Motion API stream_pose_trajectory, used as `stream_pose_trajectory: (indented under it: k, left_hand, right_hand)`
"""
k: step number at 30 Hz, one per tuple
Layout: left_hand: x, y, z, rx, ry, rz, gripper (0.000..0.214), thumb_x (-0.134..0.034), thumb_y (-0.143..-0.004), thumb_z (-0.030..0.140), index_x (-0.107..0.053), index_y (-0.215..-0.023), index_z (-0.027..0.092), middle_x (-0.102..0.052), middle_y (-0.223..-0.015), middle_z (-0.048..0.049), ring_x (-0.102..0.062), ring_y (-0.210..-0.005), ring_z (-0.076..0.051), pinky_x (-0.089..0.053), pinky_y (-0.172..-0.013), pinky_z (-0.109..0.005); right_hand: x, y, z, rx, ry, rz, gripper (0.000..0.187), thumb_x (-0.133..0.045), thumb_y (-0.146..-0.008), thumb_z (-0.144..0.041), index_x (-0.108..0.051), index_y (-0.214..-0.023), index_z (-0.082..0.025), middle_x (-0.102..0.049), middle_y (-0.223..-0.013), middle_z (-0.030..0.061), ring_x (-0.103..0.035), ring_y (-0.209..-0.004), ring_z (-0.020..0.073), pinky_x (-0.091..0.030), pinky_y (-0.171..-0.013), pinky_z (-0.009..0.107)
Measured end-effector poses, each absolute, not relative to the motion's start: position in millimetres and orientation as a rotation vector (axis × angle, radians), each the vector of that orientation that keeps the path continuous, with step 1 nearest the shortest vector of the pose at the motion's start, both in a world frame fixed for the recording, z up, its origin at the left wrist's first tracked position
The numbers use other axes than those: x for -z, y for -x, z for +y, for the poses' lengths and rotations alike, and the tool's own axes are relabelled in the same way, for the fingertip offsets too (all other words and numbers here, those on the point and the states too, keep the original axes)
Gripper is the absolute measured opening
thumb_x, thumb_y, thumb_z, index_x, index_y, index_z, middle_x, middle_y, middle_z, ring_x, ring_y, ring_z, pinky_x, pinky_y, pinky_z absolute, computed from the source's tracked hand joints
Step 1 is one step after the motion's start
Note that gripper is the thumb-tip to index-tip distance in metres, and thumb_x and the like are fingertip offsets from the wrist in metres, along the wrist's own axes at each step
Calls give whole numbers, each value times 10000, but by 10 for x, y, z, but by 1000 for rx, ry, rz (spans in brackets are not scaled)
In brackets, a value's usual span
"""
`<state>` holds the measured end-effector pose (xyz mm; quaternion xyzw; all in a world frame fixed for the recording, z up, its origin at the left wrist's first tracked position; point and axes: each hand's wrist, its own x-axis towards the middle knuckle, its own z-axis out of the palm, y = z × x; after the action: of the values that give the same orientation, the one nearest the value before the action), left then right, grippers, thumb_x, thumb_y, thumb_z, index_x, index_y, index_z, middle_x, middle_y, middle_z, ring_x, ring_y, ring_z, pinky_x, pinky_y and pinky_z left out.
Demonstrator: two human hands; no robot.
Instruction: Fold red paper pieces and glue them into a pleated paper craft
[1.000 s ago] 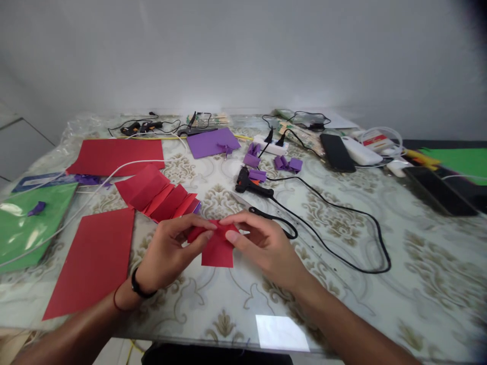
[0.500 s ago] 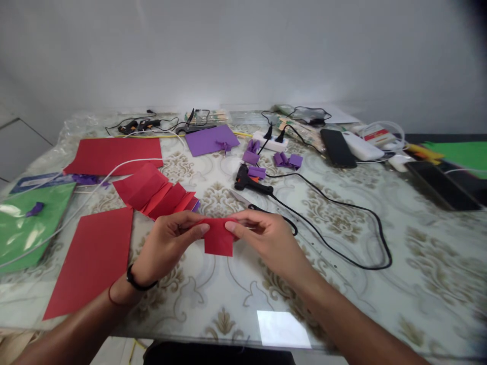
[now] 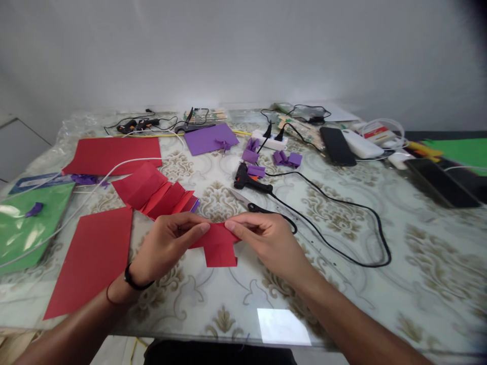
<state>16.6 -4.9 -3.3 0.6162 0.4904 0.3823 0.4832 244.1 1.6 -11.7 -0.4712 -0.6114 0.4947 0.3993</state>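
My left hand (image 3: 167,246) and my right hand (image 3: 266,238) both pinch a small folded piece of red paper (image 3: 218,248) just above the patterned table top (image 3: 380,299). The left fingers grip its left end, the right thumb and forefinger its upper right edge. The paper's lower flap hangs toward me. A stack of folded red strips (image 3: 154,191) lies just beyond my left hand. Scissors (image 3: 251,205) lie just behind my right hand.
Red sheets (image 3: 91,258) (image 3: 114,152) and a green sheet (image 3: 26,223) lie at left. A black glue gun (image 3: 251,181) with its cord (image 3: 342,223), purple folded pieces (image 3: 287,159), a purple sheet (image 3: 211,138), a power strip (image 3: 270,141) and phones (image 3: 337,146) crowd the far side.
The red piece has been turned and folded between my fingers; its flap now hangs lower. Both hands stayed nearly in place.
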Motion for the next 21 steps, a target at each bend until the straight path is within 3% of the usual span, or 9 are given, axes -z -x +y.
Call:
stream_pose_trajectory:
  k: [6,11,14,16,18,21]
  left_hand:
    - [21,-170,-59,-925,-1641,1319,163,-743,-939,354,-842,-955,225,-839,-864,-17,-752,-793,-167,-555,-686,-217]
    - [56,-181,-58,-694,-1522,1175,153,-798,-888,332,-826,-1000,231,-840,-940,-29,-753,-817,-172,-550,-682,-219]
    - [73,-185,-50,-756,-1474,1187,111,-789,-906,319,-795,-922,209,-781,-828,-3,-665,-686,-111,-470,-586,-180]
    - [87,-182,-36,-903,-1355,1184,148,-808,-897,327,-740,-891,196,-694,-731,32,-578,-600,-75,-403,-521,-155]
    - [99,-174,-20,-1025,-1240,1145,199,-834,-876,310,-677,-862,189,-614,-683,57,-522,-567,-57,-379,-504,-140]
    - [104,-164,-14,-1081,-1144,1079,258,-861,-847,295,-630,-906,198,-587,-684,64,-519,-548,-62,-395,-494,-144]
  right_hand:
    - [82,-2488,38,-1214,1199,-1694,211,-670,-968,-352,-843,-911,-247,-824,-847,1,-709,-752,186,-511,-692,295]
    - [96,-2476,46,-1170,1190,-1801,205,-678,-969,-324,-826,-850,-246,-814,-782,-3,-675,-669,174,-487,-658,307]
    - [108,-2468,36,-1296,1143,-1742,161,-723,-946,-362,-767,-1051,-249,-810,-872,5,-711,-764,189,-520,-708,310]
    - [107,-2470,35,-1383,1094,-1667,299,-786,-897,-371,-684,-1154,-257,-789,-903,-9,-719,-843,188,-536,-793,313]
    - [103,-2474,39,-1409,1071,-1619,302,-797,-886,-358,-654,-1133,-258,-724,-804,-46,-672,-776,159,-514,-775,295]
    - [107,-2478,48,-1404,1076,-1559,233,-752,-923,-349,-667,-1118,-255,-585,-667,-85,-520,-617,121,-422,-624,263]
